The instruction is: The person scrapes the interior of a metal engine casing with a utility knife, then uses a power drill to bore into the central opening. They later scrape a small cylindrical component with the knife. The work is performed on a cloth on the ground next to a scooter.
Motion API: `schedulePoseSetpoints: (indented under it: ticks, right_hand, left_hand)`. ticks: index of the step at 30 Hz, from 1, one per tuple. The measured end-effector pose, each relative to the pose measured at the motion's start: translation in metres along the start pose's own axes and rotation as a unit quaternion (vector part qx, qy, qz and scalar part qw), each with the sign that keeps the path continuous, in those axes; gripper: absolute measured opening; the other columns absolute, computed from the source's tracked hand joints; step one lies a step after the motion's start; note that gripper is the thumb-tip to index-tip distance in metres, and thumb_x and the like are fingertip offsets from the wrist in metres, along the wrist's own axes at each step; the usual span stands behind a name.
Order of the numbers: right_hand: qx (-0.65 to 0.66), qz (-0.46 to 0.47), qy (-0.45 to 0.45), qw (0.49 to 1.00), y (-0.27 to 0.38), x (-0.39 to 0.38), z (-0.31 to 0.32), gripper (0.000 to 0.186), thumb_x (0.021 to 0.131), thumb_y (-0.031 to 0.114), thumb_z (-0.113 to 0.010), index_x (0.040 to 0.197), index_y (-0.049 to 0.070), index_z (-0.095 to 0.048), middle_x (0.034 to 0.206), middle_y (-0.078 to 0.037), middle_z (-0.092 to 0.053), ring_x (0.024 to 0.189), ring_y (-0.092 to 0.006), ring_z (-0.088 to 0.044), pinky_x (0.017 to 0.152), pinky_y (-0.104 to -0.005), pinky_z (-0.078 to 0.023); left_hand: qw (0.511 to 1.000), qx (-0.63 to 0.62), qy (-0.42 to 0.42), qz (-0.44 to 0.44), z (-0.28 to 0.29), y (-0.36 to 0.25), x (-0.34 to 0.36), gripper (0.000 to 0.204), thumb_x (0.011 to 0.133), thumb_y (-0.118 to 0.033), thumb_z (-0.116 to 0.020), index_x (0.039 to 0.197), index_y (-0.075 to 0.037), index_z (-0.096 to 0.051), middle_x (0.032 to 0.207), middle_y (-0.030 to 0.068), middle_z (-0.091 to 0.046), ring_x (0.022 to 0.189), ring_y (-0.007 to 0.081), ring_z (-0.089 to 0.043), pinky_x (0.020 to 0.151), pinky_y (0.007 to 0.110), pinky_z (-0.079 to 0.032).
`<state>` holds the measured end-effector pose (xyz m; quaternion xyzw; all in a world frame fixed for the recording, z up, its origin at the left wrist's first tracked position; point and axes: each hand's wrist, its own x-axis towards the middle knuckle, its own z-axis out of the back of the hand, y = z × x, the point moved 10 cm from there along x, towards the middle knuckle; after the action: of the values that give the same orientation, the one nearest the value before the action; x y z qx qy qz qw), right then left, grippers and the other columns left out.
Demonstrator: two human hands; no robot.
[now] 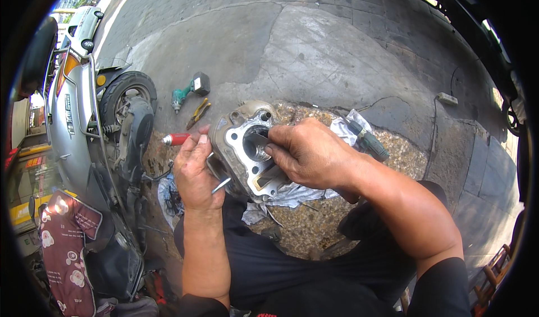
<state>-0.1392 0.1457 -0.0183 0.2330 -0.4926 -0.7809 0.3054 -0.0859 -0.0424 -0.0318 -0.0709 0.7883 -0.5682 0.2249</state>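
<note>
A grey metal engine cylinder (234,148) with a flat, bright top face and a round bore stands in front of me, tilted toward me. My left hand (197,168) grips its left side, fingers curled and partly blurred. A thin silver rod (221,185) sticks out beside that palm; whether the hand holds it, I cannot tell. Over the bore, my right hand (306,151) is closed, thumb and forefinger pinched at the bore's right edge. What they pinch is hidden. Just past my left fingers is a red cylindrical thing (178,139) with a pale tip.
Beyond lie yellow-handled pliers (199,113) and a green power drill (190,91). Another dark green power tool (368,142) lies behind my right forearm near a white rag (358,119). A silver scooter (84,126) stands close on the left. A grey cable (433,137) runs along the right.
</note>
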Motion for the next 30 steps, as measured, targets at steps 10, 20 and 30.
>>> schedulePoseSetpoints:
  ticks: [10,20,30]
  right_hand:
    - [-0.189,-0.009,0.025,0.982,0.000,0.000,0.012,0.020,0.086,0.020,-0.064,0.089,0.003,-0.074,0.081,-0.021,-0.071,0.081,-0.0389,-0.070,0.074,-0.0486,-0.055]
    - [-0.244,-0.041,0.042,0.968,0.007,-0.001,0.019,0.016,0.080,0.015,-0.065,0.083,0.004,-0.076,0.083,-0.018,-0.073,0.085,-0.0349,-0.072,0.076,-0.0456,-0.057]
    - [-0.273,0.007,0.064,0.960,0.011,-0.001,0.007,0.016,0.080,0.016,-0.067,0.085,0.005,-0.076,0.083,-0.018,-0.072,0.083,-0.0342,-0.072,0.074,-0.0446,-0.057]
  left_hand:
    - [0.989,0.142,0.031,-0.009,-0.011,-0.004,-0.002,0.027,0.099,-0.010,-0.055,0.119,0.008,-0.060,0.109,0.0143,-0.069,0.099,0.0197,-0.067,0.090,0.032,-0.053]
    - [0.985,0.169,0.012,0.018,-0.006,0.005,0.001,0.027,0.097,-0.008,-0.058,0.119,0.008,-0.061,0.106,0.0135,-0.070,0.093,0.0177,-0.068,0.086,0.030,-0.054]
    - [0.977,0.211,0.011,-0.001,-0.013,0.005,-0.001,0.025,0.096,-0.008,-0.060,0.115,0.007,-0.064,0.104,0.0116,-0.070,0.091,0.0159,-0.067,0.085,0.028,-0.052]
